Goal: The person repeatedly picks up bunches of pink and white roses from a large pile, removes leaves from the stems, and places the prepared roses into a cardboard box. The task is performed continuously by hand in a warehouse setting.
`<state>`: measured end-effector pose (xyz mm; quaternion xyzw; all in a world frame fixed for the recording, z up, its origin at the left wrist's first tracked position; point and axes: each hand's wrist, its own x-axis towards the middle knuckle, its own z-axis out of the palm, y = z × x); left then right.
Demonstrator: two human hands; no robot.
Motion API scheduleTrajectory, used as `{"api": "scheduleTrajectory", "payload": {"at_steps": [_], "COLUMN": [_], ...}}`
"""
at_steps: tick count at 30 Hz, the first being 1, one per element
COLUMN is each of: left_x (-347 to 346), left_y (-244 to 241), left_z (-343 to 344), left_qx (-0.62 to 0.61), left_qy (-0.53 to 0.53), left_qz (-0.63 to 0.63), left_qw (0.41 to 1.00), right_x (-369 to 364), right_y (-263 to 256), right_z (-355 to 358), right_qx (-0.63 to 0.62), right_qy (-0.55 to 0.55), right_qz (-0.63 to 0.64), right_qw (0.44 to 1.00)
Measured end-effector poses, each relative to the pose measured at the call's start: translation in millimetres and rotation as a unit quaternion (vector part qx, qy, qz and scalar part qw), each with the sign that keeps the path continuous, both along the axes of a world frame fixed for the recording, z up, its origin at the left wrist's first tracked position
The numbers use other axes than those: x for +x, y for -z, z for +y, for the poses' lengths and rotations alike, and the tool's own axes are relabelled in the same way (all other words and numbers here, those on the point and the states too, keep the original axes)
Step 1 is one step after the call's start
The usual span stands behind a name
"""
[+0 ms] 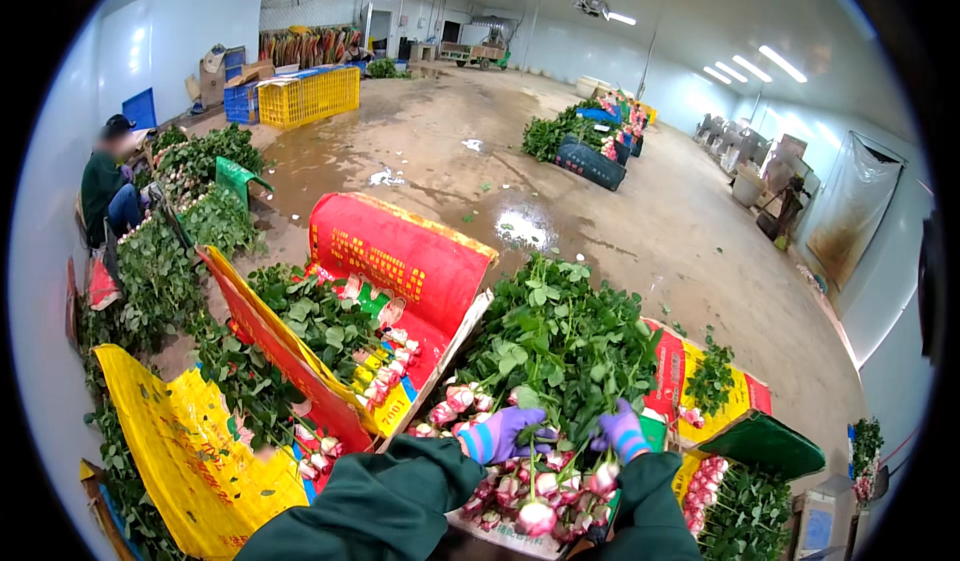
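Note:
A large heap of cut roses (551, 336), leafy stems pointing away and pink-and-white blooms towards me, lies before me. My left hand (510, 435), in a purple glove with blue bands, has its fingers around a rose stem. The pink-edged rose bloom (537, 517) below it faces me. My right hand (622, 430), gloved alike, is at the right side of the heap among leaves; whether it grips a stem is unclear. Left of the heap, a folded red and yellow printed sheet (390, 261) holds a row of roses (390, 373).
A yellow sheet (195, 456) with roses stands at lower left. Right are a red-yellow sheet (720, 388) and bundled roses (705, 486). A person (109, 178) sits by more roses at far left. Yellow crates (309, 97) and further rose bundles (589, 160) stand on the wet floor.

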<state>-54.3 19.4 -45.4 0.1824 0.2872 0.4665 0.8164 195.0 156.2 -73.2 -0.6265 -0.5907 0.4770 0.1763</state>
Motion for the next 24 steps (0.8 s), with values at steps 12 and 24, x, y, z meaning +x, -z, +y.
{"api": "scheduleTrajectory", "payload": {"at_steps": [12,24], "left_x": [-0.3,32.3], "left_y": [35.1,0.6], "left_z": [-31.5,-49.8], "left_qx": [0.003,0.118], "left_qy": [-0.081,-0.207], "left_qz": [0.092,0.179], "left_qw": [0.992,0.954], "right_x": [-12.7,9.7], "right_y": [-101.2,-51.1], "right_z": [-47.2,-159.2], "right_qx": [-0.088,0.029], "right_qy": [0.01,0.013], "right_qz": [0.46,0.272], "right_qw": [0.884,0.962]}}
